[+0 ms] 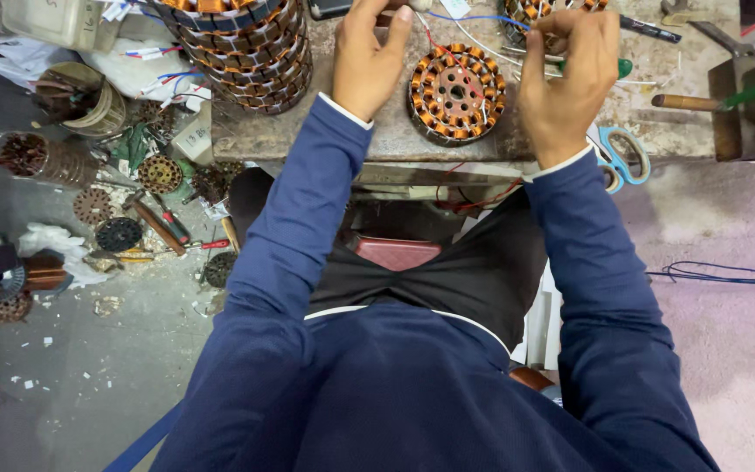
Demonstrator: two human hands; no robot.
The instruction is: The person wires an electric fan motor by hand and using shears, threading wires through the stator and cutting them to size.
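Both hands up at the far edge of the grey workbench (325,135), blue sleeves stretched forward. Left hand (367,63) curled, fingertips drawn together at the top of the frame, pinching something small and pale, too cut off to name for sure. Right hand (565,74) closed too, fingers bunched on thin wires (474,31), a blue and a red strand running leftward from the pinch toward the left hand. Between the two wrists, flat on the bench: a round stator (456,93) wound with copper coils, hub holes facing up, untouched, just below the wires. Left of it, a tall stack of wound stators (251,52) leaning at the bench corner. Blue-handled scissors (622,157) beside the right wrist, hanging over the bench's near edge. Wooden-handled tool (688,102) further right. Down on the concrete floor at left, scattered stator cores (120,234), a screwdriver (163,223), crumpled white rag (54,240).
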